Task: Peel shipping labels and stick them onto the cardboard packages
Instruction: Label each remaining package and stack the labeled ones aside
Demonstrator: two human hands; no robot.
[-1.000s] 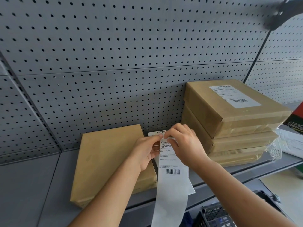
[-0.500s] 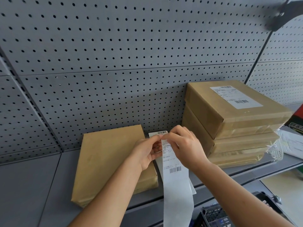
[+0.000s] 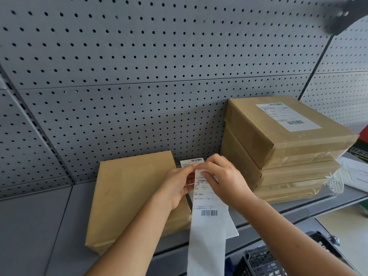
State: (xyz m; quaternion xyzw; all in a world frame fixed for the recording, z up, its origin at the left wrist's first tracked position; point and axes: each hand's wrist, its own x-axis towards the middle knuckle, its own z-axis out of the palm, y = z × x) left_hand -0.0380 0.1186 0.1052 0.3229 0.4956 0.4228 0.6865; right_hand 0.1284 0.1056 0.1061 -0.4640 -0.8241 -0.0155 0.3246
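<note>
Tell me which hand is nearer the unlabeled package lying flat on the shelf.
Left. The left hand overlaps the unlabeled package at its right edge; the right hand is further right, over the label strip.

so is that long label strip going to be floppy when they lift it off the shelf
Probably floppy: the label strip hangs limp over the shelf edge. Likely very light, since the left hand and right hand hold it by fingertip pinches alone.

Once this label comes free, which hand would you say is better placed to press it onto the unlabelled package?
Probably the left hand: it pinches the label strip right above the unlabelled package. The right hand sits nearer the stack, whose top box is already labelled.
</note>
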